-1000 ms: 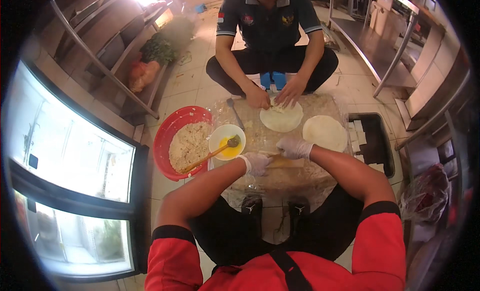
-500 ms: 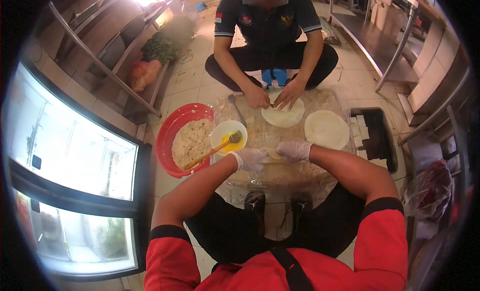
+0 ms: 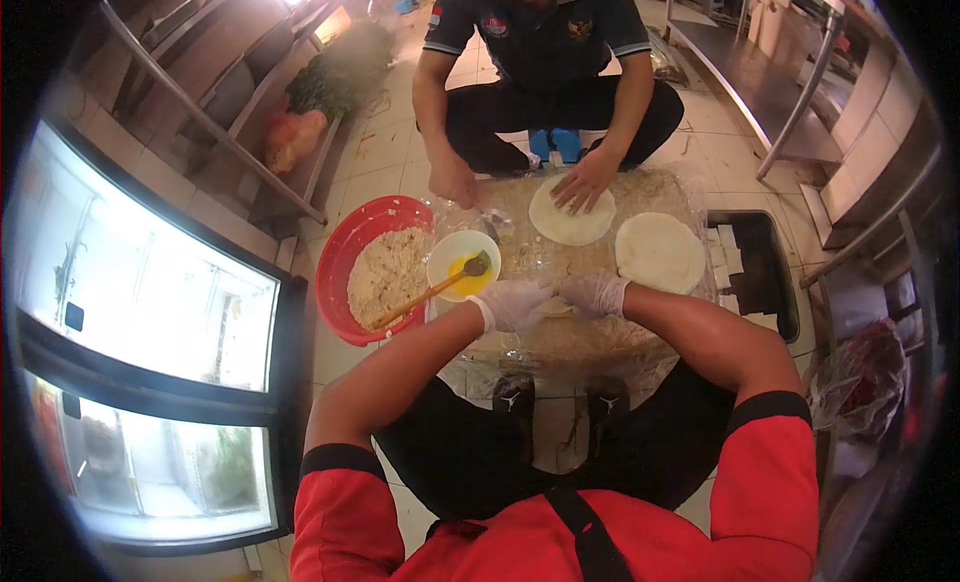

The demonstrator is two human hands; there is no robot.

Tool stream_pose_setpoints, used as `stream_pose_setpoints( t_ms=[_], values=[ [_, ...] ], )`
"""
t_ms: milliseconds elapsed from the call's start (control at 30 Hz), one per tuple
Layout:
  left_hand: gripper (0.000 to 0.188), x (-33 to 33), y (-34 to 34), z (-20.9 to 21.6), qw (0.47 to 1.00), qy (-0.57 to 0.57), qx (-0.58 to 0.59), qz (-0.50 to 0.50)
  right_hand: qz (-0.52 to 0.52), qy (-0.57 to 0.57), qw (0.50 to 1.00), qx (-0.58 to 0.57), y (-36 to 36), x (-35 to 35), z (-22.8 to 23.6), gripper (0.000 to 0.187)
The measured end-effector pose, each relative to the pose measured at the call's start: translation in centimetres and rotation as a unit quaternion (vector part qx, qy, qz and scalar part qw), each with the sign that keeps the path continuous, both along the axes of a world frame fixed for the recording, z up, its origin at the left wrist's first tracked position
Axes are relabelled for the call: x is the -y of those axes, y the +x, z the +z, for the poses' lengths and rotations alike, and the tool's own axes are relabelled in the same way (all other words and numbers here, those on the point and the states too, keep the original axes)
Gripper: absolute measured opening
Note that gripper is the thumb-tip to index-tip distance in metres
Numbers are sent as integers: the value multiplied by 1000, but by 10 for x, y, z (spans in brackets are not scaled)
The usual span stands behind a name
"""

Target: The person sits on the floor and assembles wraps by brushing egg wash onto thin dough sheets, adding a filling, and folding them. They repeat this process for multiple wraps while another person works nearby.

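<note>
My gloved left hand (image 3: 513, 304) and gloved right hand (image 3: 597, 294) meet at the near side of a plastic-covered board (image 3: 520, 252). Their fingers close on a small pale piece of dough (image 3: 555, 307), mostly hidden by the gloves. Just beyond my left hand stands a white bowl (image 3: 436, 265) of yellow liquid, beaten egg by its look, with a wooden-handled brush (image 3: 440, 294) resting across it. A round dough sheet (image 3: 660, 253) lies flat beyond my right hand. Across the board, a co-worker's hand presses on another round dough sheet (image 3: 556, 222).
A red basin (image 3: 330, 294) of pale crumbly filling stands left of the bowl. At right sits a black tray (image 3: 768, 272) holding white rectangular pieces. The co-worker's other hand (image 3: 455, 182) is near a dark flat tool (image 3: 492, 229). A lit glass-door cabinet (image 3: 150, 272) lines the left.
The co-worker's hands have parted: one moved left toward the dark tool, the other rests flat on the far sheet. My hands stay close together, and less of the dough between them shows.
</note>
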State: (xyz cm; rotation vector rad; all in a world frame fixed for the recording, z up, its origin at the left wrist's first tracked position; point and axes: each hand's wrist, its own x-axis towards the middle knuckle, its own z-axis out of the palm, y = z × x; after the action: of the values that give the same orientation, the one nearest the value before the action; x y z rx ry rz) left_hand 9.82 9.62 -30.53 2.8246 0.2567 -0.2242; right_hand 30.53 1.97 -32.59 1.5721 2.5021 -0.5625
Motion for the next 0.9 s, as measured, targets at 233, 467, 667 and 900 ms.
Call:
stream_pose_setpoints(
  t_ms=[233,467,667,900],
  values=[
    [72,5,-3,-5,995,-17,-97,-36,27,3,999,24,1,4,8,22],
    [68,-2,-12,-45,991,44,-78,-101,62,24,997,48,1,-8,-18,19],
    [59,12,1,2,992,29,-116,-38,32,-10,998,57,11,-5,-19,19],
    [61,9,-4,-9,996,35,-69,-48,39,-67,994,82,2,-4,15,25]
  ],
)
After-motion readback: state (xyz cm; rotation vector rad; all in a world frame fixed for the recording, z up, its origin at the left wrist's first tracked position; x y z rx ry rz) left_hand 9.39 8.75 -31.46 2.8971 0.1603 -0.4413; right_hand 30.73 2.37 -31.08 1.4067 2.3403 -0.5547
